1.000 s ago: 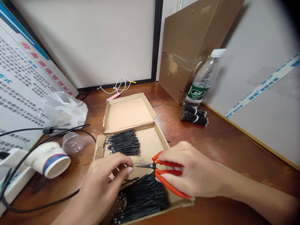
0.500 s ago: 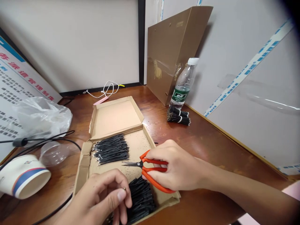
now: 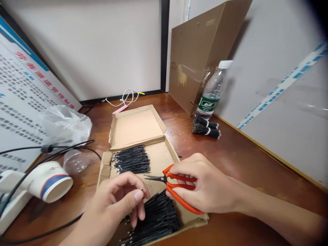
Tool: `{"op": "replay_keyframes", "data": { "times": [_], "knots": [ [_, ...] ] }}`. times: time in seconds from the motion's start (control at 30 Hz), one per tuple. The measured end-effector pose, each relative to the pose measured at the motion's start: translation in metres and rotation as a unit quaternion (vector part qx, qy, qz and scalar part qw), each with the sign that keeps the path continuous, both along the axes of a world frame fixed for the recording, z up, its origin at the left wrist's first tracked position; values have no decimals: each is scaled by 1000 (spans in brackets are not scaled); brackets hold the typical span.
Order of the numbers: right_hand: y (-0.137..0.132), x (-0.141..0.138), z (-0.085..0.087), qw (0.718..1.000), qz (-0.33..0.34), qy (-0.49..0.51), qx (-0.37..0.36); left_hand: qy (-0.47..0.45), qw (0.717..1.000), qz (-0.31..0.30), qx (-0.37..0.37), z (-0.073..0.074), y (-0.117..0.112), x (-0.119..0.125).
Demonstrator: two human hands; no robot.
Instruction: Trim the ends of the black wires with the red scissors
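Note:
My left hand [image 3: 123,201] pinches a thin wire [image 3: 141,189] between thumb and finger; only its small metal tip shows. In my right hand [image 3: 198,182] is a pair of scissors [image 3: 179,186] with orange-red handles. Their dark blades are slightly apart and point left, just beyond my left fingertips. Both hands are over a shallow cardboard box [image 3: 167,148]. A neat row of short black wires [image 3: 132,159] lies on the far left of its floor. Nearer me, a looser heap of black wires [image 3: 160,215] is partly hidden by my left hand.
Beyond the box stand a water bottle [image 3: 210,92], banded wire bundles [image 3: 206,128] and a brown carton [image 3: 196,61]. Leftward are a paper cup [image 3: 52,182], a clear plastic cup [image 3: 76,161], a plastic bag [image 3: 68,124] and black cables [image 3: 69,223]. Dark specks litter the box floor.
The view has turned left, so the scene sits further right. My left hand has risen and come closer to the scissor blades. The scissors keep nearly the same place over the box.

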State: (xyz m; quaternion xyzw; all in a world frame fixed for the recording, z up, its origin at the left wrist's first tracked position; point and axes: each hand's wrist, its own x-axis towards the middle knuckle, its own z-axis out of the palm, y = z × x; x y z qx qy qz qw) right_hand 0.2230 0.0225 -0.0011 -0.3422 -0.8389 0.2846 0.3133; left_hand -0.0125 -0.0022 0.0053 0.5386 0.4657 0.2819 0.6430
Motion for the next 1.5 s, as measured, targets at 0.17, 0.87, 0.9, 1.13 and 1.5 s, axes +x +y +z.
{"op": "replay_keyframes", "data": {
  "times": [0.17,0.87,0.9,1.13,1.5],
  "knots": [
    [-4,-2,-5,999,13,-39,4,11,1000,17,5,2,-2,5],
    [-7,2,-13,996,29,-65,53,12,999,49,7,-3,-1,6],
    [-6,2,-13,996,29,-63,54,11,999,49,6,-4,-1,6],
    [-10,2,-9,996,2,-87,16,20,998,51,13,0,-1,7],
    [-9,2,-12,997,19,-66,33,26,998,52,22,-6,0,8]
  ]
}}
